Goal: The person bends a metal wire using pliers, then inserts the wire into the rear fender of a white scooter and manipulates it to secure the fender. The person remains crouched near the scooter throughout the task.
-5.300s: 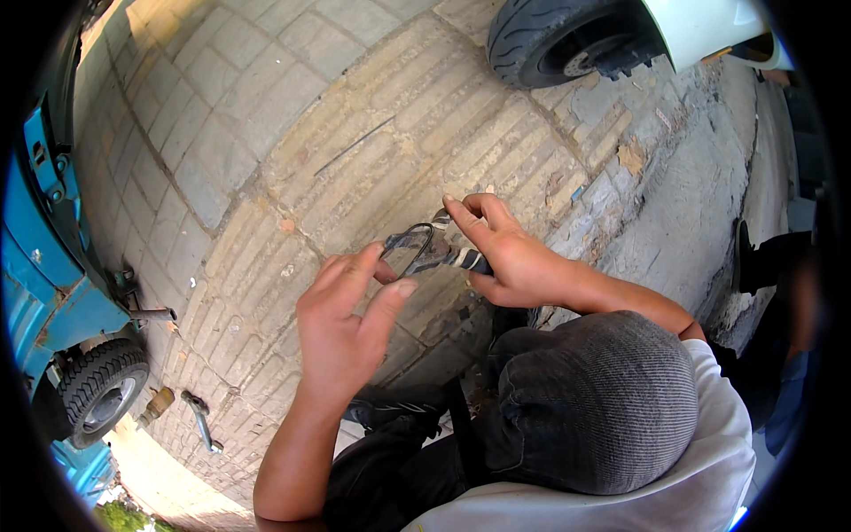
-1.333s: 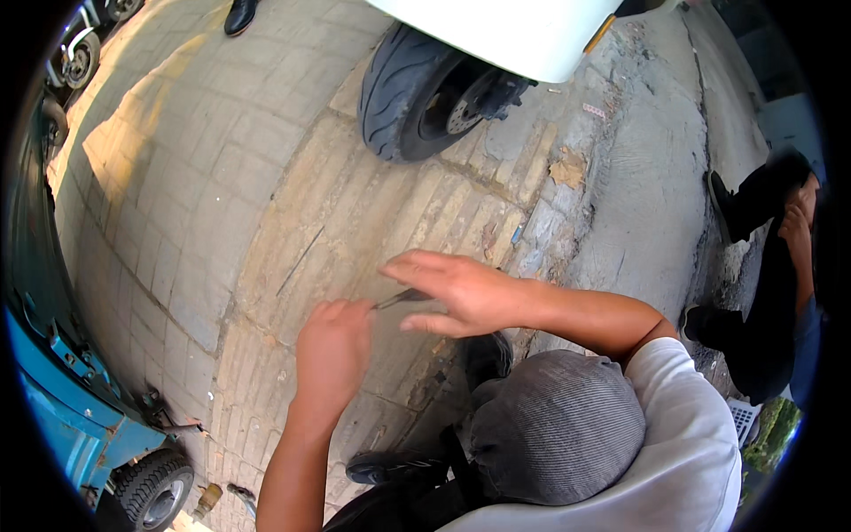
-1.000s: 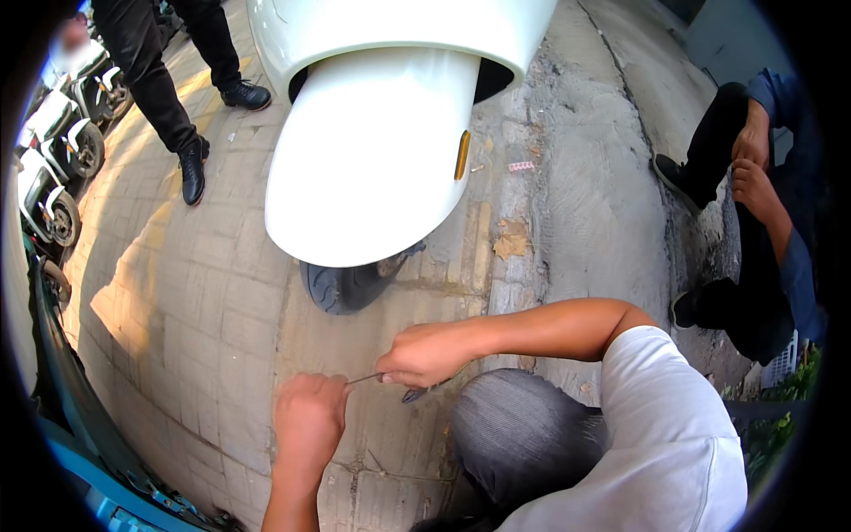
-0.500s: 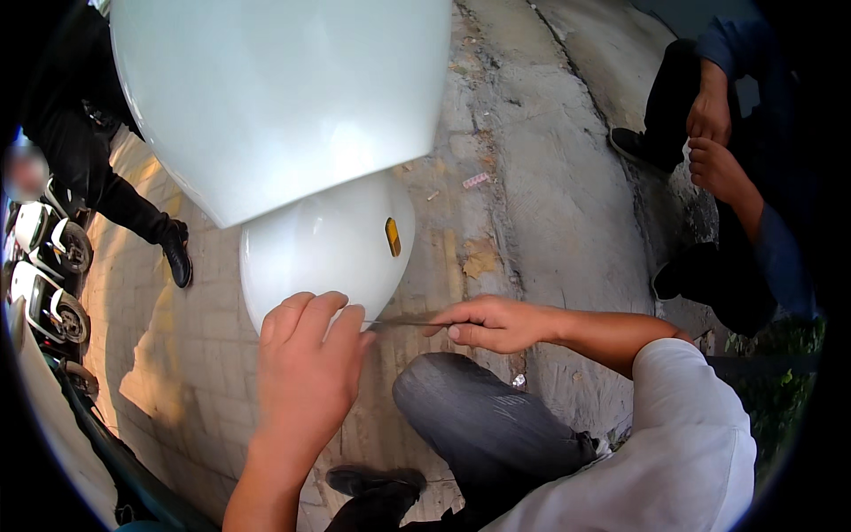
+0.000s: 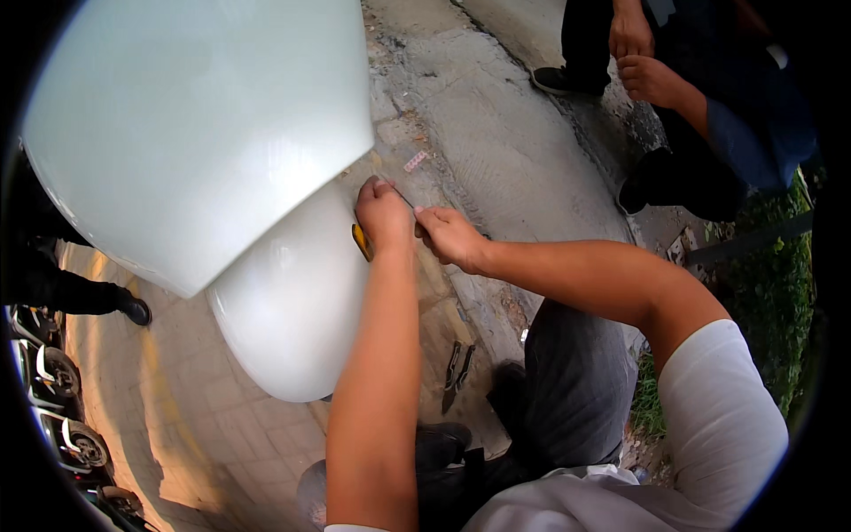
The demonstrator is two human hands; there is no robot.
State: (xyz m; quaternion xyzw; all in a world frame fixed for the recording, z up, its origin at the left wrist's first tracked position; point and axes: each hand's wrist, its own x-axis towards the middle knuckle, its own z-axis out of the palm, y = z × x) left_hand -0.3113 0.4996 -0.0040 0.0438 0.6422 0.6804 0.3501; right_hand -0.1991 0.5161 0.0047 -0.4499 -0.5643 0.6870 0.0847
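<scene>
A thin dark rod [image 5: 403, 197] runs between my two hands at the right edge of a rounded glossy white panel [image 5: 292, 310]. My right hand [image 5: 452, 238] is closed round its near end, thumb and fingers pressed together. The fingers of my left hand [image 5: 385, 217] curl in at the rod's far end; their tips are partly hidden. Beside my left wrist, an amber oblong marker [image 5: 360, 241] sits on the panel. A much larger white panel [image 5: 204, 133] overhangs the rounded one from above.
Open pliers [image 5: 457, 376] lie on the paving near my shoes. At the upper right, a person [image 5: 709, 133] in dark clothes has their hands together. Another person's leg [image 5: 89, 293] is at the left, near parked motorbikes [image 5: 71, 408]. Greenery [image 5: 767, 301] borders the right side.
Both hands have moved up with the rod, round to the right side of the rounded panel by the amber marker. The view has shifted, bringing the pliers into sight.
</scene>
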